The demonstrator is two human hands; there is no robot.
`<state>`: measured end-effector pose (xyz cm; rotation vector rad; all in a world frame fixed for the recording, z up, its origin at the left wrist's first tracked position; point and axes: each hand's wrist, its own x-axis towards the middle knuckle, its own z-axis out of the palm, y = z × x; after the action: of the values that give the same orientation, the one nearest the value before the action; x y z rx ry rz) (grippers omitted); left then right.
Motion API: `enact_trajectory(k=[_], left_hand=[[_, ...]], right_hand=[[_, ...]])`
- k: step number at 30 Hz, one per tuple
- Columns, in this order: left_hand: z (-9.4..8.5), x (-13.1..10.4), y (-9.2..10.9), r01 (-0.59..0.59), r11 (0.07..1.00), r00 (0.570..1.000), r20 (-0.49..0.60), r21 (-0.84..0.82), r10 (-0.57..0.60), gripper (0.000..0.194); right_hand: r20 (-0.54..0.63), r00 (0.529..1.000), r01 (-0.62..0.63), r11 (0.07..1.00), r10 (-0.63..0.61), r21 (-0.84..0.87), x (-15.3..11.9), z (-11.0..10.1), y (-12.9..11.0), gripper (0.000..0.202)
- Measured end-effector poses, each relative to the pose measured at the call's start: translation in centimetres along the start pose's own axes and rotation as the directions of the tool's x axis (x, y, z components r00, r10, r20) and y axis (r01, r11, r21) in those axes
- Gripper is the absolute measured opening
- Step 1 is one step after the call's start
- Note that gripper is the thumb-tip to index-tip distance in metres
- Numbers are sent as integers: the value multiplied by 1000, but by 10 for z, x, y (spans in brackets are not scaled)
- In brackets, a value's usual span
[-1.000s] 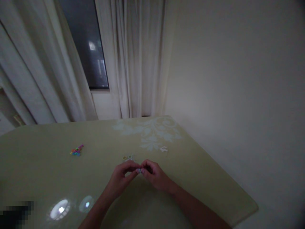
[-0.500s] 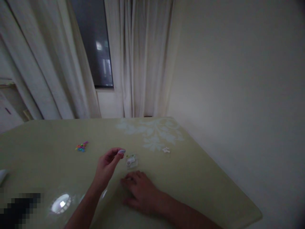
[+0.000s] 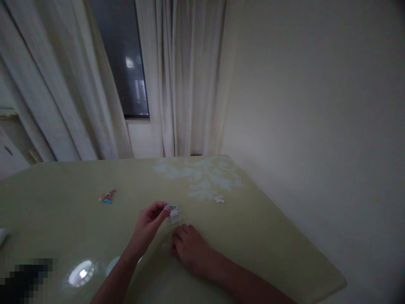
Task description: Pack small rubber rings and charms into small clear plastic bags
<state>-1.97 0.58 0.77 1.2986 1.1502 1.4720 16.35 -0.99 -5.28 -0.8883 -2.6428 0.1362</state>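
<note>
My left hand (image 3: pixel 152 219) pinches a small pale piece (image 3: pixel 167 207) between thumb and fingertips, at the left edge of a small clear box (image 3: pixel 175 215). Whitish items lie in the box; their details are too small to tell. Just below the box, my right hand (image 3: pixel 187 245) rests near the table with its fingers curled; whatever it may hold is hidden. Several small multicoloured pieces (image 3: pixel 107 197) lie in a heap to the left. A small white item (image 3: pixel 219 199) lies to the right of the box.
The pale green table (image 3: pixel 265 236) has a floral pattern at its far side. Its right edge runs along a wall (image 3: pixel 310 105). Curtains (image 3: pixel 183 84) and a dark window (image 3: pixel 122 55) stand behind. A white object (image 3: pixel 2 235) sits at the left edge.
My left hand has moved right, bringing the pale piece to the box. My right hand has shifted slightly right, and its fingers are more curled.
</note>
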Motion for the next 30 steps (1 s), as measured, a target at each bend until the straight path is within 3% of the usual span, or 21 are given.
enact_trajectory(k=[2,4,8,11,15,24,30], left_hand=[[3,-2,-2,3,1000,1000,21,-3,-3,34],[5,-3,-3,8,1000,999,39,-1,-8,33],[9,-7,-4,17,999,993,112,41,-22,31],[14,-11,-5,-9,997,982,191,74,-5,27],[21,-15,-10,-51,996,974,226,71,33,23],[21,-13,-13,-64,994,958,283,94,35,31],[19,-12,-14,-101,993,931,357,67,71,25]], right_hand=[[-21,1000,-21,996,23,88,-1,-6,3,16],[-79,990,-88,950,116,299,-3,-18,9,11],[-170,899,-166,674,403,720,-4,-43,26,24],[-106,863,-170,481,495,860,-4,-53,33,40],[-51,879,-133,346,474,929,-3,-54,29,48],[16,884,-142,236,466,961,-1,-46,26,53],[75,881,-161,148,467,976,0,-44,27,59]])
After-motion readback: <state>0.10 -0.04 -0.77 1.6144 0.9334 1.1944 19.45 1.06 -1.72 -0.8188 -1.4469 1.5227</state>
